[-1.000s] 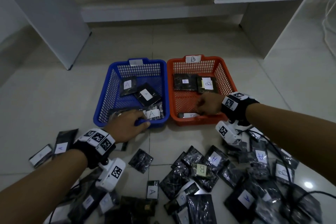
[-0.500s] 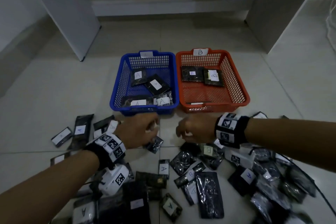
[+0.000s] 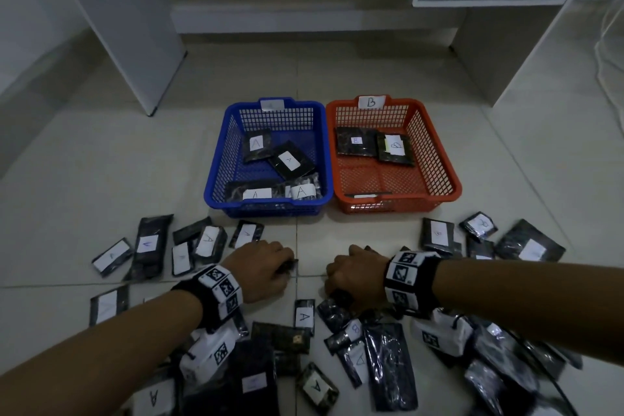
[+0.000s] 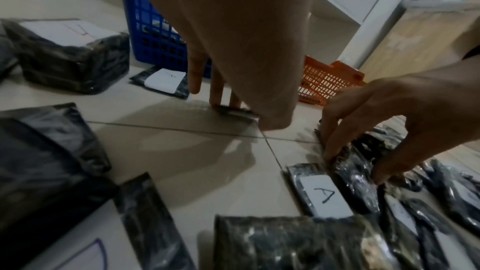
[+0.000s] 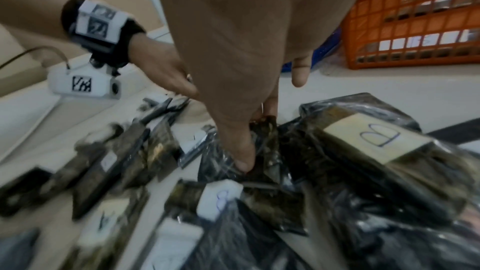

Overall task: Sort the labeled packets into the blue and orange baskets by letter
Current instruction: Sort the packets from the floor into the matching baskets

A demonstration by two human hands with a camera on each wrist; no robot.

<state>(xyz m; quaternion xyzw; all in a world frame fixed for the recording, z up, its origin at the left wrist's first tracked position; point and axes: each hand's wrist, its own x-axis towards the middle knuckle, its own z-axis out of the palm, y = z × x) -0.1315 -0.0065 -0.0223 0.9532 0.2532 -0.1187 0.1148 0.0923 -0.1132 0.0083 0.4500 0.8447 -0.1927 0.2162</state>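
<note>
The blue basket (image 3: 216,179) holds several packets marked A. Beside it on the right, the orange basket (image 3: 449,179), tagged B, holds packets marked B. Dark labelled packets lie strewn on the floor in front of both. My left hand (image 3: 287,268) is down on the tile and pinches a small dark packet (image 4: 235,111) between fingertips and thumb; its label is hidden. My right hand (image 3: 337,290) pinches the edge of another dark packet (image 5: 267,128) in the pile, thumb (image 5: 244,161) in front and fingers behind. That label is hidden too.
Packets marked A (image 3: 209,240) lie on the floor at the left, and ones marked B (image 3: 439,235) at the right. A packet marked A (image 3: 304,316) lies between my wrists. White cabinet panels (image 3: 135,27) stand behind the baskets. Cables (image 3: 607,54) run at the far right.
Both hands have drawn back from the baskets toward me and dropped to the floor pile. Each now pinches a dark packet.
</note>
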